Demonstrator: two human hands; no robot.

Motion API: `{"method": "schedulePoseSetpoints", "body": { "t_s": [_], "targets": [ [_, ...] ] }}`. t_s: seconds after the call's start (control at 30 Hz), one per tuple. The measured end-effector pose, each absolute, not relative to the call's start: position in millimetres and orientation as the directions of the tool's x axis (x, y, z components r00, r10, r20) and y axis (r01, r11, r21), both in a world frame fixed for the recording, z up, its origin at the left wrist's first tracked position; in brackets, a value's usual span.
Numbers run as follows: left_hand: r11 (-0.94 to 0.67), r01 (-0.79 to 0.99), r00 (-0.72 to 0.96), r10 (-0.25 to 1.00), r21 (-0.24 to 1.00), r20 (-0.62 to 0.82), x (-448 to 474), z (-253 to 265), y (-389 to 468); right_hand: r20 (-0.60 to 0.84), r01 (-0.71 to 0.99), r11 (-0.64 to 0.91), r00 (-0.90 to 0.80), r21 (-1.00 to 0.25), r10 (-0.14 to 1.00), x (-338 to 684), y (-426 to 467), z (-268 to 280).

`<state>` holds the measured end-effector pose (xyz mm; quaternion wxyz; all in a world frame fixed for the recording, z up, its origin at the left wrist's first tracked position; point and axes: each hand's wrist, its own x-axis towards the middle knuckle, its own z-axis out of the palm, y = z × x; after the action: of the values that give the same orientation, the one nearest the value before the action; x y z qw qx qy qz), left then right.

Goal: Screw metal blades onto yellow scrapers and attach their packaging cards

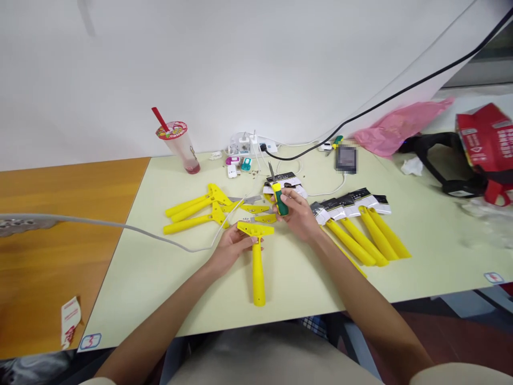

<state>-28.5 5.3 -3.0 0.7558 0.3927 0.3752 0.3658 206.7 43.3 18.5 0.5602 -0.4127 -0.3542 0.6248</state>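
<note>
My left hand [234,247] is closed round the neck of a yellow plastic scraper handle [258,272], its wide head pointing away from me. In my right hand [298,214] is a screwdriver [279,199] with a green and yellow grip, its metal tip slanting up and away. Just beyond my hands lie yellow clamp pieces [265,218] and grey metal blades [254,199]. More yellow scraper handles [192,219] lie to the left. On the right, several yellow handles [356,243] rest with their ends in black and silver packets [340,207].
At the back left stands a plastic cup [182,149] with a red straw. A power strip [252,144] sits against the wall, small USB plugs before it. A grey cable [160,239] crosses the left side. A pink bag [401,128], phone-like device [346,159] and red box [487,139] are right.
</note>
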Motion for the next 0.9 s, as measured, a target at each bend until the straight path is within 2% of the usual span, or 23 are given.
{"method": "schedulePoseSetpoints", "body": {
  "t_s": [0.07, 0.13, 0.23, 0.33, 0.43, 0.57, 0.63, 0.77, 0.9],
  "targets": [
    [0.385, -0.238, 0.441, 0.861, 0.892, -0.254, -29.6, -4.1, 5.5, -0.101, -0.388, -0.112, -0.05, -0.915, 0.994, 205.2, 44.3, 15.0],
    [0.333, -0.186, 0.425, 0.875, 0.924, -0.23, -31.7, -3.6, 5.2, -0.059, -0.299, -0.071, -0.05, -0.952, 0.997, 204.4, 44.6, 12.0],
    [0.211, -0.027, 0.408, 0.895, 0.977, -0.182, -35.3, -0.9, 5.1, 0.046, 0.028, 0.046, -0.007, -0.999, 0.999, 205.2, 42.3, 9.9],
    [-0.025, 0.239, 0.369, 0.927, 0.971, -0.067, -39.2, 0.2, 6.5, 0.161, 0.395, 0.129, 0.049, -0.91, 0.986, 209.1, 38.6, 10.5],
    [-0.242, 0.422, 0.369, 0.926, 0.874, 0.079, -42.9, -2.2, 9.7, 0.204, 0.585, 0.166, -0.001, -0.794, 0.979, 216.7, 37.6, 10.9],
    [-0.38, 0.458, 0.419, 0.889, 0.804, 0.182, -45.7, -6.7, 13.9, 0.274, 0.663, 0.368, -0.247, -0.652, 0.929, 229.8, 41.1, 6.2],
    [-0.433, 0.456, 0.441, 0.869, 0.777, 0.225, -45.8, -8.3, 14.7, 0.252, 0.67, 0.43, -0.351, -0.606, 0.902, 234.8, 43.2, 1.8],
    [-0.501, 0.468, 0.48, 0.836, 0.728, 0.267, -44.9, -10.1, 13.5, 0.151, 0.709, 0.414, -0.406, -0.571, 0.902, 239.2, 45.5, -6.9],
    [-0.512, 0.49, 0.503, 0.827, 0.705, 0.25, -44.3, -10.4, 11.8, 0.144, 0.712, 0.412, -0.407, -0.569, 0.902, 238.7, 45.7, -10.6]
  ]
}}
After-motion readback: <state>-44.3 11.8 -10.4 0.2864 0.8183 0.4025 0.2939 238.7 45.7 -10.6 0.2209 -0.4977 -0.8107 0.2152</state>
